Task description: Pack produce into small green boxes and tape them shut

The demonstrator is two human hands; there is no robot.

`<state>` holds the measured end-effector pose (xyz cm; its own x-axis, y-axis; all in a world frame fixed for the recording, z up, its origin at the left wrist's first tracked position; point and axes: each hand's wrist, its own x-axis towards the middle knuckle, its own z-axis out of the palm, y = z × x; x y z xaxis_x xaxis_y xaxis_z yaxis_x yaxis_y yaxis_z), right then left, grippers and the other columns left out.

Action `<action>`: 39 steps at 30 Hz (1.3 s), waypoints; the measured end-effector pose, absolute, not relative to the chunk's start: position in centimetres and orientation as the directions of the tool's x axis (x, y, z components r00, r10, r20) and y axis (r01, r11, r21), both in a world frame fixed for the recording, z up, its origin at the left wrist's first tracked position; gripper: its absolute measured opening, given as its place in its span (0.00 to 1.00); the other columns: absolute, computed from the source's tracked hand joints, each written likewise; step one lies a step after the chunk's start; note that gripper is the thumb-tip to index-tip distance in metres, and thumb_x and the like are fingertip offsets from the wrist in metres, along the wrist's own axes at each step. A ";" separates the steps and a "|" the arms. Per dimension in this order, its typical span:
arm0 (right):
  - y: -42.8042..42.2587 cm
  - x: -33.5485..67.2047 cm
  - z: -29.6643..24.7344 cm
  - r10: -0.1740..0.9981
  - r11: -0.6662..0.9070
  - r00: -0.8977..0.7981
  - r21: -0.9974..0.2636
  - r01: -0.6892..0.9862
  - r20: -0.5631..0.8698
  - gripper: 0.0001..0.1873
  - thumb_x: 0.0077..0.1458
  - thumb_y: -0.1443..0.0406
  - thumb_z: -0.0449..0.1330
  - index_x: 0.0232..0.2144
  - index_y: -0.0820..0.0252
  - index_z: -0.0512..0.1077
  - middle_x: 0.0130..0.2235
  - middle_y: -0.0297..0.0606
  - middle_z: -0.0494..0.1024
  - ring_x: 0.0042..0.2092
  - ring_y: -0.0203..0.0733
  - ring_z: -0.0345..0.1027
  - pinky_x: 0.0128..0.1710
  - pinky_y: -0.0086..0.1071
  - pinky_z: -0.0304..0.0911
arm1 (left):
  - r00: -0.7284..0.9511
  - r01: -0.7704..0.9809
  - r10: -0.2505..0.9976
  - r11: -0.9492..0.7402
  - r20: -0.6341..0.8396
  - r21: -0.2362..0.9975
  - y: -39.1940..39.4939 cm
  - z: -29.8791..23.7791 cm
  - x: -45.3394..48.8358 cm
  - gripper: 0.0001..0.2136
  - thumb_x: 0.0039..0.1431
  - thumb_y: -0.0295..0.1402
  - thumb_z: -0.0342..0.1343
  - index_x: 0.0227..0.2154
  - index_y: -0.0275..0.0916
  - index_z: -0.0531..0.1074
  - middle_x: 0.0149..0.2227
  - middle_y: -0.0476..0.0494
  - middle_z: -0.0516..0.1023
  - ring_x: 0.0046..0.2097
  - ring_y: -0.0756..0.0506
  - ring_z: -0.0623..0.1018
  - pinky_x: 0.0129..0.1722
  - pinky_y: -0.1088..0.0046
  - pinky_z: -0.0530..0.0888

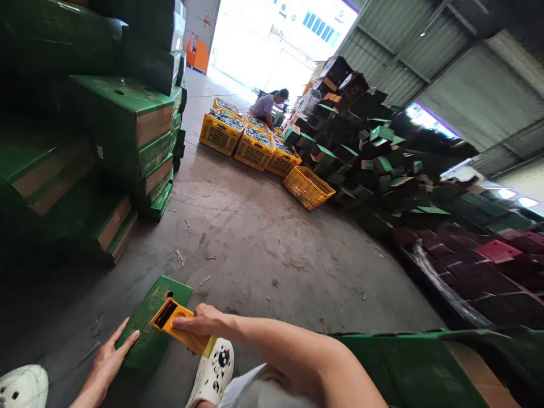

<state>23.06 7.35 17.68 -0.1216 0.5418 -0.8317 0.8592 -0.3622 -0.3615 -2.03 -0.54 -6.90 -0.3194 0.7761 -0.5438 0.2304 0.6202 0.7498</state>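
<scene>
A green cardboard box (147,334) with a round hole near its far end stands on the floor in front of me. My left hand (106,360) rests against its left side, fingers stretched out and spread. My right hand (204,323) is closed around an orange-yellow, block-shaped tool (173,318) with a dark slot at its far end; its exact kind does not show. The tool is over the box's right side, near the hole; whether it touches the cardboard I cannot tell. Part of the tool is covered by my fingers.
Stacked green boxes (123,130) rise at the left. Yellow crates (255,150) stand ahead, several filled, with a person (263,107) bending behind them. Heaped boxes (352,147) line the right. Scraps lie on the floor (255,249); a green box (395,362) is at lower right.
</scene>
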 end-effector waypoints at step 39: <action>11.2 26.9 12.3 0.467 -0.227 0.076 -0.036 0.973 -0.881 0.23 0.53 0.52 0.73 0.17 0.59 0.72 0.17 0.35 0.68 0.27 0.45 0.73 0.28 0.31 0.61 | -0.303 0.123 0.820 0.540 -0.486 0.833 0.4 -4.5 -2.2 0.25 0.66 0.40 0.62 0.64 0.37 0.76 0.67 0.32 0.76 0.69 0.37 0.74 0.71 0.58 0.67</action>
